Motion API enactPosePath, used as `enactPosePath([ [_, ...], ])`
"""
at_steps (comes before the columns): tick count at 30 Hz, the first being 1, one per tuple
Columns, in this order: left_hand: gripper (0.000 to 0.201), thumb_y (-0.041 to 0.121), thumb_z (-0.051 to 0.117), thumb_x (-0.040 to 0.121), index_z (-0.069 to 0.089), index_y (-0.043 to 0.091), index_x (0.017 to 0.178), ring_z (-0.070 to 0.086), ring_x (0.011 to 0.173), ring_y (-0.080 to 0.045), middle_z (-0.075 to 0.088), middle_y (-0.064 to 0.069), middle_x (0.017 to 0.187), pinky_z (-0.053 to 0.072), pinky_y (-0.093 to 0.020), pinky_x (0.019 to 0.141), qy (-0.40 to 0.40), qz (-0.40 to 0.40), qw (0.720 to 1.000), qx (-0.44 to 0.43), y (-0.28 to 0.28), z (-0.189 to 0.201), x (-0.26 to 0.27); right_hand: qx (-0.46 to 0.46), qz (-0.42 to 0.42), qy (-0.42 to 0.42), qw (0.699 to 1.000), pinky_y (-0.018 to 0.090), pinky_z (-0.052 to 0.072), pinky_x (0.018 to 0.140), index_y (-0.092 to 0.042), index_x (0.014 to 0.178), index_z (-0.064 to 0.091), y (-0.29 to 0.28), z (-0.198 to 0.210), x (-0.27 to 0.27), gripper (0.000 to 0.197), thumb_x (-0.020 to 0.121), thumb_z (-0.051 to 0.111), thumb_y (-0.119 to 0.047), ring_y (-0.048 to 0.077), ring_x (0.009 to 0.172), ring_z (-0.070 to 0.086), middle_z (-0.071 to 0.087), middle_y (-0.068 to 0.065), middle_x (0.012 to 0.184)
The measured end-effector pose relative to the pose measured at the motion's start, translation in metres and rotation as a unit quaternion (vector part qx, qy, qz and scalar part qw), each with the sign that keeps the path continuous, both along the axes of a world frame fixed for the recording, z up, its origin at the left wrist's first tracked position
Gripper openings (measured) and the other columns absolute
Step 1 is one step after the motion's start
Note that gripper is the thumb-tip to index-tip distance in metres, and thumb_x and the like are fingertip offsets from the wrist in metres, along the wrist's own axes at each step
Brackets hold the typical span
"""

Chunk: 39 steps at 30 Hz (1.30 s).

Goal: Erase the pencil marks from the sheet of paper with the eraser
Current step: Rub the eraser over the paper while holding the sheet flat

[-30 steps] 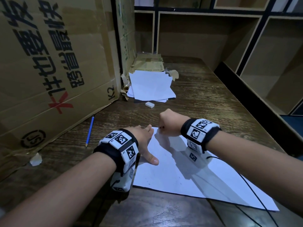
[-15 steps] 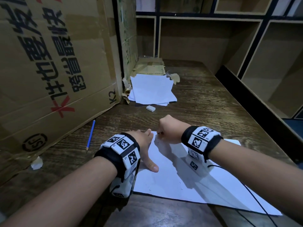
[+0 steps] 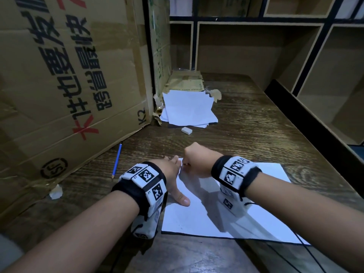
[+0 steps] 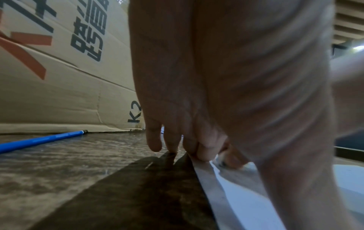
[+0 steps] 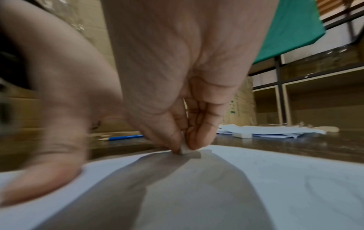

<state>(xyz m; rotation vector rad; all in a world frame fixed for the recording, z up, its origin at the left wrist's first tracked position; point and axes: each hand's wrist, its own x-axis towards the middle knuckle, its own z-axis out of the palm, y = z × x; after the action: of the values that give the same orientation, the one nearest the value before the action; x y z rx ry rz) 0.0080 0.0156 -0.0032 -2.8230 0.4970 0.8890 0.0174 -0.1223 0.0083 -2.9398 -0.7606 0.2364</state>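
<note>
A white sheet of paper lies on the dark wooden table in front of me. My right hand pinches a small white eraser between thumb and fingers and holds it down on the sheet's far left corner. Faint pencil lines show on the paper in the right wrist view. My left hand lies flat with straight fingers on the sheet's left edge, thumb spread out over the paper.
A second white eraser lies by a stack of white papers farther back. A blue pencil lies left, beside a large cardboard box. A crumpled paper scrap sits near the box. Shelving lines the right.
The head view has tilted slightly, so everything sits lower in the picture. Both hands keep their places at the sheet's far left corner.
</note>
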Motion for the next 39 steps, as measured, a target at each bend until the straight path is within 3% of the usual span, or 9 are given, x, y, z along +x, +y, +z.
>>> enactPosePath([
  [3, 0.139, 0.076, 0.076, 0.062, -0.006, 0.021, 0.16, -0.005, 0.154, -0.029, -0.015, 0.002, 0.167, 0.02, -0.048, 0.122, -0.005, -0.006, 1.0, -0.025, 0.003, -0.003, 0.002, -0.02, 0.064, 0.02, 0.998, 0.037, 0.051, 0.063, -0.015, 0.059, 0.045, -0.002, -0.002, -0.018, 0.034, 0.09, 0.059, -0.019, 0.025, 0.061, 0.05, 0.042, -0.003, 0.057],
  [6, 0.142, 0.079, 0.072, 0.063, -0.013, 0.016, 0.159, -0.006, 0.154, -0.028, -0.018, 0.001, 0.167, 0.019, -0.046, 0.122, -0.005, -0.005, 1.0, -0.006, 0.003, -0.004, 0.002, -0.026, 0.059, 0.009, 0.998, 0.035, 0.048, 0.06, -0.002, 0.071, 0.067, -0.004, 0.0, -0.01, 0.027, 0.089, 0.061, -0.022, 0.027, 0.061, 0.051, 0.044, 0.0, 0.053],
  [11, 0.145, 0.083, 0.069, 0.061, -0.018, 0.019, 0.158, -0.01, 0.154, -0.027, -0.022, 0.001, 0.165, 0.013, -0.045, 0.121, 0.001, 0.003, 1.0, -0.002, 0.005, -0.008, 0.003, -0.001, 0.025, -0.005, 1.0, 0.031, 0.041, 0.058, -0.011, 0.066, 0.053, -0.002, -0.003, -0.006, 0.026, 0.09, 0.06, -0.021, 0.024, 0.052, 0.046, 0.042, 0.002, 0.057],
  [17, 0.143, 0.079, 0.071, 0.064, -0.02, 0.019, 0.157, -0.013, 0.153, -0.027, -0.026, 0.001, 0.164, 0.012, -0.047, 0.123, 0.018, 0.005, 1.0, 0.002, 0.002, -0.001, 0.001, -0.012, 0.075, 0.022, 0.997, 0.039, 0.054, 0.062, -0.002, 0.074, 0.072, -0.01, -0.002, -0.023, 0.03, 0.088, 0.06, -0.025, 0.027, 0.061, 0.055, 0.06, 0.01, 0.06],
  [20, 0.145, 0.084, 0.067, 0.063, -0.018, 0.013, 0.157, -0.01, 0.154, -0.024, -0.023, 0.002, 0.165, 0.017, -0.044, 0.123, 0.007, 0.006, 1.0, 0.017, 0.002, -0.002, 0.001, 0.02, 0.02, -0.002, 1.0, 0.042, 0.058, 0.061, -0.003, 0.066, 0.064, -0.011, -0.003, -0.006, 0.028, 0.086, 0.06, -0.022, 0.032, 0.06, 0.058, 0.052, 0.007, 0.057],
  [24, 0.142, 0.08, 0.069, 0.066, -0.019, 0.016, 0.157, -0.011, 0.154, -0.024, -0.024, 0.001, 0.164, 0.014, -0.046, 0.123, 0.011, 0.007, 1.0, 0.014, 0.001, 0.002, -0.003, -0.004, 0.031, 0.014, 0.999, 0.032, 0.041, 0.057, -0.01, 0.064, 0.057, -0.009, -0.009, -0.021, 0.029, 0.09, 0.06, -0.022, 0.022, 0.054, 0.048, 0.045, 0.0, 0.056],
  [30, 0.14, 0.081, 0.065, 0.068, -0.02, 0.013, 0.156, -0.011, 0.154, -0.023, -0.025, 0.002, 0.164, 0.015, -0.047, 0.123, 0.014, 0.006, 0.999, 0.036, -0.003, 0.006, -0.004, 0.012, 0.003, 0.01, 1.0, 0.039, 0.057, 0.062, -0.005, 0.064, 0.061, -0.013, -0.003, -0.013, 0.029, 0.085, 0.064, -0.025, 0.03, 0.06, 0.057, 0.05, 0.004, 0.058],
  [34, 0.139, 0.077, 0.069, 0.07, -0.021, 0.013, 0.156, -0.011, 0.154, -0.02, -0.023, 0.004, 0.164, 0.013, -0.044, 0.123, 0.004, 0.014, 1.0, 0.023, -0.002, 0.006, -0.008, 0.029, 0.004, -0.018, 0.999, 0.033, 0.047, 0.06, -0.009, 0.065, 0.053, -0.011, -0.012, -0.025, 0.027, 0.09, 0.056, -0.019, 0.028, 0.062, 0.05, 0.044, 0.005, 0.061],
  [39, 0.14, 0.079, 0.067, 0.069, -0.019, 0.012, 0.157, -0.009, 0.154, -0.023, -0.023, 0.0, 0.165, 0.014, -0.043, 0.122, -0.006, -0.003, 0.999, 0.032, -0.003, 0.001, -0.005, 0.02, 0.055, 0.019, 0.998, 0.037, 0.051, 0.059, -0.002, 0.068, 0.068, -0.014, -0.013, -0.039, 0.029, 0.087, 0.059, -0.021, 0.025, 0.055, 0.047, 0.056, 0.011, 0.058],
])
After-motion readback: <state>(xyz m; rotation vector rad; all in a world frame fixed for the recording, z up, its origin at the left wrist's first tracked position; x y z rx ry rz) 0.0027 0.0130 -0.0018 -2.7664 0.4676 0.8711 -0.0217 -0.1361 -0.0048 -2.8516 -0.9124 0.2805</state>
